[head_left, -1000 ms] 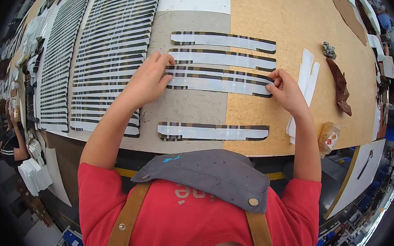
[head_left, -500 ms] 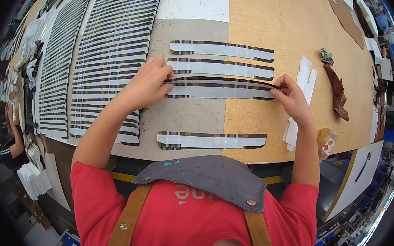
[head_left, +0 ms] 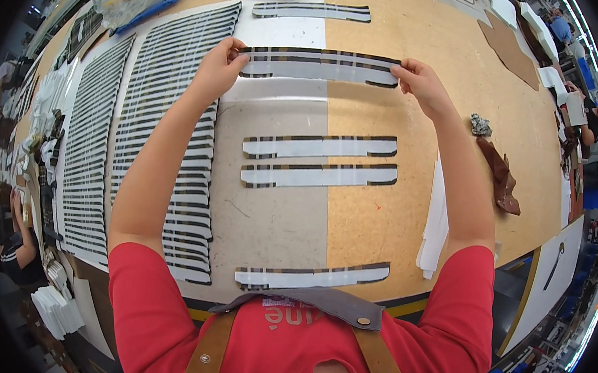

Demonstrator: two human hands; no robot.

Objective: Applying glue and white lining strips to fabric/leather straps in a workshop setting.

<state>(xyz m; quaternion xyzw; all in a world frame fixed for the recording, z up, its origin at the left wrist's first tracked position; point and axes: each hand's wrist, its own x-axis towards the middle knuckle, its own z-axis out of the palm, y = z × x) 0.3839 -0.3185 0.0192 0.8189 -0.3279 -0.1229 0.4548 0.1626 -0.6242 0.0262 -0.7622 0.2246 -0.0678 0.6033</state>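
Observation:
A long pale strip of fabric (head_left: 320,66) with a dark plaid edge is stretched out flat between my two hands, above the far part of the table. My left hand (head_left: 218,66) pinches its left end and my right hand (head_left: 422,88) pinches its right end. Beyond it lies a similar strip (head_left: 311,11). Nearer to me, two more strips, an upper one (head_left: 321,146) and a lower one (head_left: 319,176), lie side by side, and another strip (head_left: 312,277) is close to the table's front edge.
Two long rows of overlapping strips, one wide (head_left: 168,129) and one narrower (head_left: 90,144), cover the table's left. White strips (head_left: 435,220), brown leather (head_left: 499,174) and a crumpled grey piece (head_left: 480,125) lie right. A blue tray (head_left: 161,0) holds plastic. Other people work on both sides.
Both hands have carried the held strip farther away across the table, past the two middle strips, and it now hangs flatter and fully in view. The whole view has shifted too.

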